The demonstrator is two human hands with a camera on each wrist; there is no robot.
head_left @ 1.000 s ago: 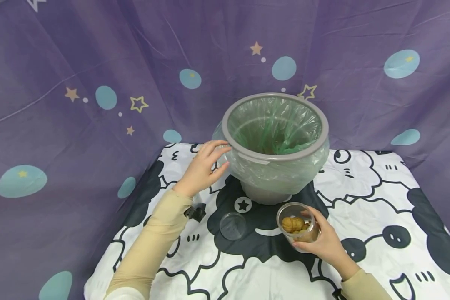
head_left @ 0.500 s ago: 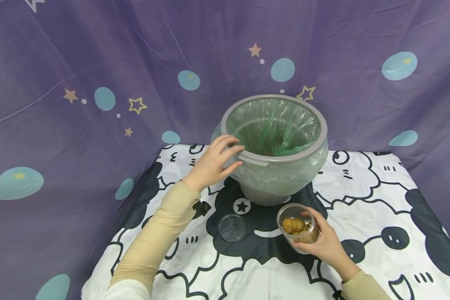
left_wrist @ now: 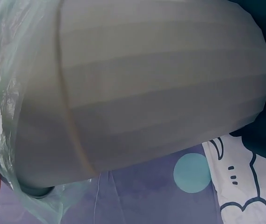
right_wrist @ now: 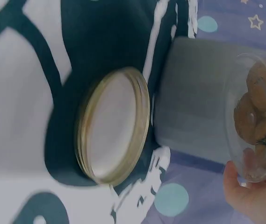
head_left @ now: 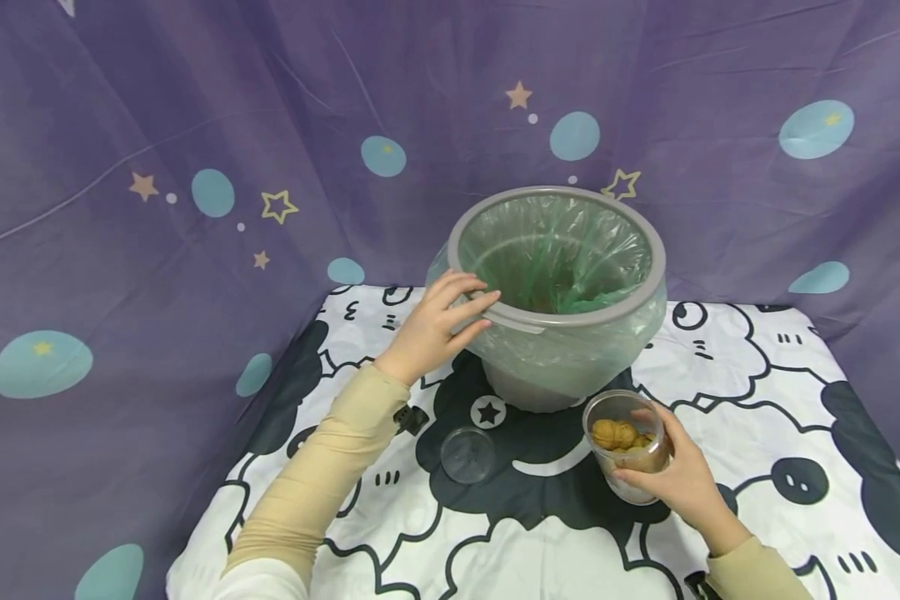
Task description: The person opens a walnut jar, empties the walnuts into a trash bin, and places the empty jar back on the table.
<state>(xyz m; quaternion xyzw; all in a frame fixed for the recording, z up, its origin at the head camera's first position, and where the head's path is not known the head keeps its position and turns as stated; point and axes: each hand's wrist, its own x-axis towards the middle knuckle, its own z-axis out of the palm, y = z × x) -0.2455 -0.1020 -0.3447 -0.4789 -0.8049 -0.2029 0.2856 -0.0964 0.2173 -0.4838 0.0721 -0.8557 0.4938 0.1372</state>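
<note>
A grey trash can (head_left: 528, 383) lined with a pale green bag (head_left: 615, 337) stands toward the back of the table. My left hand (head_left: 427, 329) holds its near-left rim, fingers over the top and thumb against the outside. In the left wrist view, the thumb tip shows beside the bag's folded edge. My right hand (head_left: 678, 475) grips an open clear plastic jar (head_left: 630, 479) from the right, in front of the can. Brown, wrinkled walnuts (head_left: 618, 435) lie inside it. A round clear lid (head_left: 468, 455) rests on the cloth left of the jar; the right wrist view shows its rim.
A black-and-white cartoon-print cloth (head_left: 532, 558) covers the table. Purple curtain (head_left: 195, 100) with stars and blue ovals hangs behind and along the sides. Dark wrist cameras (head_left: 411, 419) are strapped to the person's wrists.
My left hand has moved right from beside the trash can onto its rim. The right hand has carried the jar slightly right, and the jar stands more upright. The lid stays put.
</note>
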